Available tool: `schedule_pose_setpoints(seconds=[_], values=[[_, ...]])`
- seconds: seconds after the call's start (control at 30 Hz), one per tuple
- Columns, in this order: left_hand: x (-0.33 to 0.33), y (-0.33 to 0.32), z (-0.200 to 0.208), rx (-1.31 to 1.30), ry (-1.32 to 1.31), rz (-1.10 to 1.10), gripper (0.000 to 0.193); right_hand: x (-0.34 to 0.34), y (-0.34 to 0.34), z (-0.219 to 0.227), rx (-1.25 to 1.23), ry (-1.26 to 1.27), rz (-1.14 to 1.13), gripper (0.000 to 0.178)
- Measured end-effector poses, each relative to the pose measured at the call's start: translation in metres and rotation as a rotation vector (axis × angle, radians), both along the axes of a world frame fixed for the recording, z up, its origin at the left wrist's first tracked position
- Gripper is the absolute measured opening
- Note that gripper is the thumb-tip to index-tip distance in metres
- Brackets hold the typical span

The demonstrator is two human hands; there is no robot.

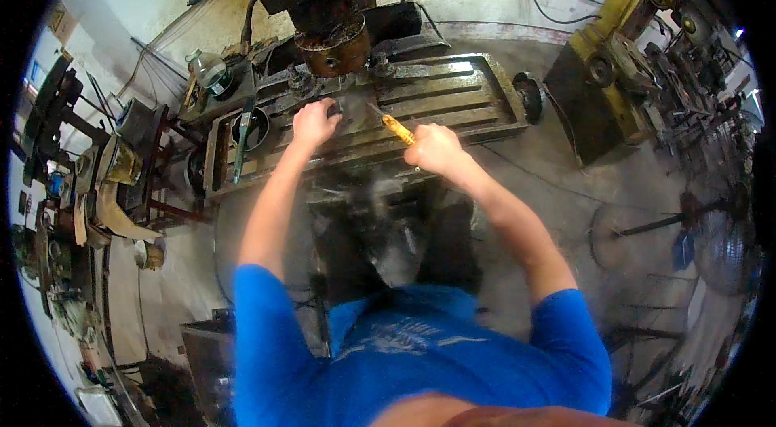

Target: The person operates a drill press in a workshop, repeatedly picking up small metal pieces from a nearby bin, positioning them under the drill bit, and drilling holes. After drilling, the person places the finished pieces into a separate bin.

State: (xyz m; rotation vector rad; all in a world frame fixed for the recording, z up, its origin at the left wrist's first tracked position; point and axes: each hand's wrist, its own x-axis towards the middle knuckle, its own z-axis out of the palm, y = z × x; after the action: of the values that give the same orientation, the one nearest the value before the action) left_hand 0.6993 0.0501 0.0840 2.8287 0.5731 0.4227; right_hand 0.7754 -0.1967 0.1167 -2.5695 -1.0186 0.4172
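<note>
My right hand (436, 149) is wrapped round a slim yellow tool (399, 130) whose thin tip slants toward the upper left. The tool's exact kind is not plain. My left hand (312, 124) has its fingers closed on a small dark metal part (334, 110), which the fingers partly hide. Both hands are over the front of an oily, slotted machine table (461, 79). The yellow tool's tip points toward the space beside my left fingers.
Above the table hangs the dark machine head, with a rusty cylindrical piece (335, 51) under it. A long bar (242, 140) and a round dark container (255, 129) are at the table's left. A clear bottle (208, 71) stands behind them. A handwheel (531, 98) juts from the right end.
</note>
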Motion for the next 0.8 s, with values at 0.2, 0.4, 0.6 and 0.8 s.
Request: schedule_pose_setpoints(seconds=[0.2,0.4,0.6,0.8], values=[[0.003,0.001,-0.002,0.051,-0.025,-0.097,0.032,-0.003,-0.002,0.001,-0.008,0.001,-0.029,0.035],[0.016,-0.009,0.007,-0.017,-0.019,-0.101,0.033,0.018,-0.032,-0.069,0.296,0.260,-0.183,0.027],[0.039,0.011,-0.005,0.062,-0.086,-0.147,0.033,0.035,-0.021,-0.160,0.542,0.004,-0.145,0.014],[0.045,-0.006,-0.011,0.032,-0.182,-0.159,0.033,0.030,-0.040,-0.167,0.261,0.141,-0.274,0.019]])
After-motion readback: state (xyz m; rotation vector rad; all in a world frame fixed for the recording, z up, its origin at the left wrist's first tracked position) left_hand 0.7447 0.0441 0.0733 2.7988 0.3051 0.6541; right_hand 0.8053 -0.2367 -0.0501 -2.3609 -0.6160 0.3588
